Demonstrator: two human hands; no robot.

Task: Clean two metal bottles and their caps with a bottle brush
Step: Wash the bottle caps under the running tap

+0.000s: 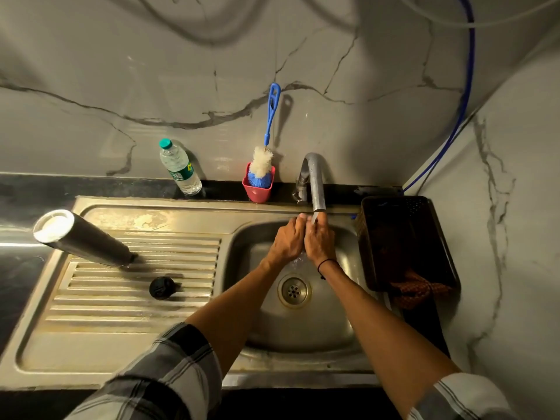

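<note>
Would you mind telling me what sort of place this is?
Most likely a home kitchen: a steel sink with a ribbed drainboard, a running tap, and marble-look wall tiles.

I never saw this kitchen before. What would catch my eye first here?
First, the two hands, left and right, pressed together under the running tap above the sink. Next, the metal bottle standing upside down on the drainboard, its black cap nearby. The blue brush stands in a pink cup behind.
</note>
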